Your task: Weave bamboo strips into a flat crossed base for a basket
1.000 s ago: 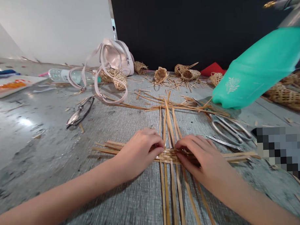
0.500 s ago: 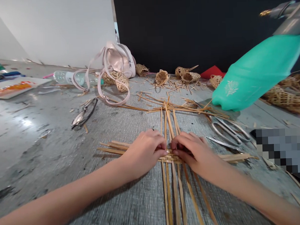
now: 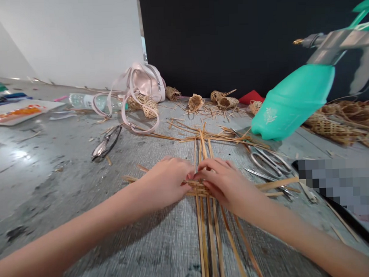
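Several bamboo strips (image 3: 211,226) run lengthwise toward me and cross others laid sideways, forming a small woven patch (image 3: 201,190) on the grey table. My left hand (image 3: 170,181) lies at the patch's left side, thumb and fingers closed on a crosswise strip. From the right, my right hand (image 3: 222,179) reaches over the weave with bent fingers pinching the strips near the left fingertips. Its palm hides part of the crossing. Crosswise ends (image 3: 278,183) stick out to the right beneath my right wrist, and others show behind my left hand.
Scissors (image 3: 268,160) and a pointed metal tool (image 3: 264,174) lie right of the weave. Beyond stands a tilted-looking green spray bottle (image 3: 295,102). Glasses (image 3: 107,143), a pink bag (image 3: 144,81), woven cones (image 3: 195,102) and loose strips lie farther back. A partly blurred-out dark device (image 3: 341,201) is at right.
Both hands have shifted slightly left, and my right fingers have come close to my left fingertips. The view has turned a little, bringing more of the spray bottle into sight.
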Demonstrator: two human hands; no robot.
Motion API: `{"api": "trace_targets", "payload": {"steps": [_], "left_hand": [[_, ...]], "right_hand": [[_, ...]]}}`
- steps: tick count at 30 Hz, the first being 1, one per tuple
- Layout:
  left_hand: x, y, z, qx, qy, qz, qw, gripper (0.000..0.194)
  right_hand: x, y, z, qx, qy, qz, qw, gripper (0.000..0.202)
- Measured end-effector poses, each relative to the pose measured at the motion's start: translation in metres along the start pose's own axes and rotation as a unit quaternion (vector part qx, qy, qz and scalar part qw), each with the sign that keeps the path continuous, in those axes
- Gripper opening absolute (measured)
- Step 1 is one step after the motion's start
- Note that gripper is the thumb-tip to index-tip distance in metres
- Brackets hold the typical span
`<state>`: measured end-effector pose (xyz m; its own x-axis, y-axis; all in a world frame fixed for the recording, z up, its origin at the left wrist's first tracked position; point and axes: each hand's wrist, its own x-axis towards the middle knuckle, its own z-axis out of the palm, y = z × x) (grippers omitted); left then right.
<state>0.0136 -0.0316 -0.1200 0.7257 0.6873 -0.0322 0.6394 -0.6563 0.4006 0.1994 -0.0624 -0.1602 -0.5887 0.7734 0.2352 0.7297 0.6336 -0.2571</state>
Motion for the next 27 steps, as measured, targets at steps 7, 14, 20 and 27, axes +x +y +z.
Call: {"api": "trace_targets", "payload": {"steps": [7,14,20,27], "left_hand": [[-0.002,-0.007,-0.002,-0.011,-0.027,-0.023,0.999,0.013],[0.002,-0.016,0.008,-0.048,-0.039,-0.008,0.998,0.014],[0.001,-0.016,0.012,-0.052,-0.039,-0.005,0.998,0.017],[0.002,-0.016,0.01,-0.081,-0.037,-0.004,0.996,0.02]], "right_hand": [[0.024,0.011,-0.001,0.046,-0.035,-0.083,0.995,0.024],[0.038,0.015,-0.006,0.054,-0.081,-0.096,0.991,0.024],[0.034,0.014,-0.006,0.031,-0.081,-0.102,0.991,0.026],[0.023,0.012,-0.007,-0.001,-0.051,-0.102,0.993,0.023]]}}
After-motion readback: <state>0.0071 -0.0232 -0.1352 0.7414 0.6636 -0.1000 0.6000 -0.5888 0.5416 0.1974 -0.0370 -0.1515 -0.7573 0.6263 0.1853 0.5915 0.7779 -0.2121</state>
